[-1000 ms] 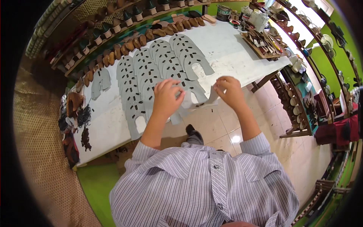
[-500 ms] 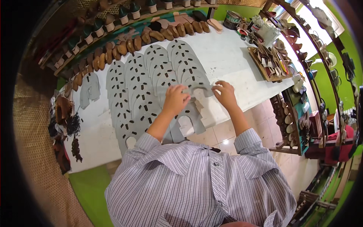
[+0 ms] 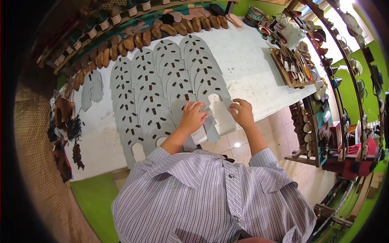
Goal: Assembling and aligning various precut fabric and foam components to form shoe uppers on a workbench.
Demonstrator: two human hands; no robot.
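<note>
Grey U-shaped shoe upper pieces [image 3: 152,94] with small dark tabs lie overlapped in several long columns on the white table. The front piece [image 3: 208,83] of the right column rests flat, its two legs toward me around a bare gap. My left hand [image 3: 192,117] lies over its left leg, fingers stretched and slightly apart. At the outer edge of the right leg, my right hand [image 3: 244,113] has its thumb and curled fingers closed on the grey piece. Both fingertips partly hide the legs.
Brown shoe lasts [image 3: 162,30] line the table's back edge. One separate grey piece [image 3: 92,90] lies at left, near dark scraps and laces [image 3: 74,129]. A wooden tray of strips [image 3: 293,67] sits at right, before shoe racks [image 3: 320,48]. A can [image 3: 254,17] stands behind.
The grey piece, blurred between both hands before, now lies flat at the front of the right column. My hands have come slightly toward me, and the left fingers have straightened.
</note>
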